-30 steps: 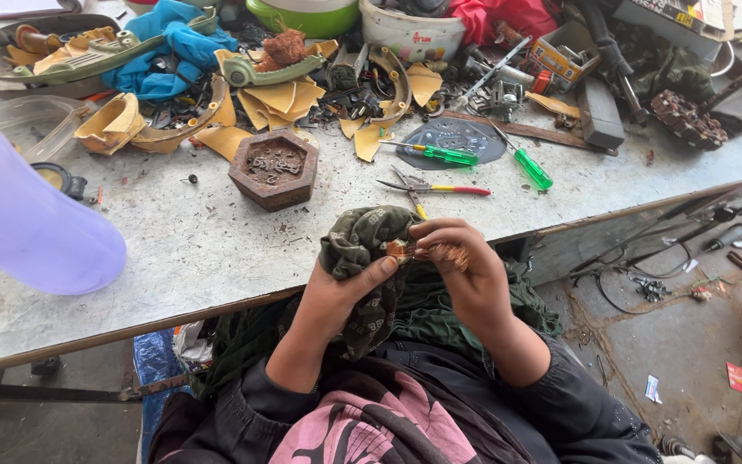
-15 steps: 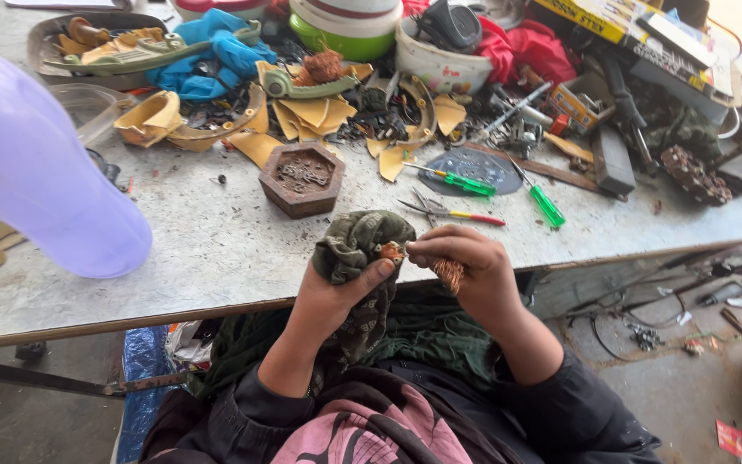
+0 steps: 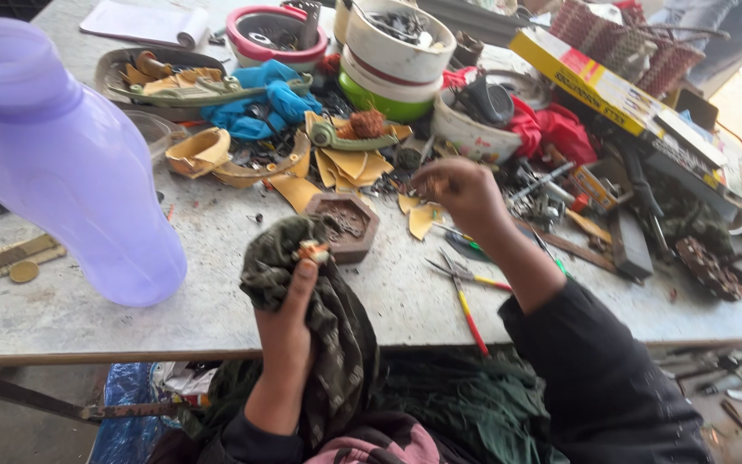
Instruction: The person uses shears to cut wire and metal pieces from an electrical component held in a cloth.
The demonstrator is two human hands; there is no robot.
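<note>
My left hand (image 3: 289, 331) grips a dark green patterned cloth (image 3: 332, 318) bunched up above the table's near edge, with a small metal part (image 3: 312, 252) pinched against it at the thumb tip. My right hand (image 3: 461, 193) is stretched out over the cluttered middle of the table, fingers closed around a small brownish piece (image 3: 436, 184). A brown hexagonal dish (image 3: 344, 225) of small parts sits between the two hands. Scissors-like pliers with red-yellow handles (image 3: 465, 292) lie below my right forearm.
A large purple plastic bottle (image 3: 66, 163) stands close at the left. Behind are stacked white, green and pink bowls (image 3: 397, 60), a blue cloth (image 3: 255, 103), tan gasket scraps (image 3: 345, 163), a red cloth (image 3: 551, 129), a yellow box (image 3: 594, 86) and scattered tools on the grey table (image 3: 79, 322).
My right hand left the cloth and reached forward over the table's clutter. My left hand stays holding the cloth and small part. The camera tilted, bringing the purple bottle closer.
</note>
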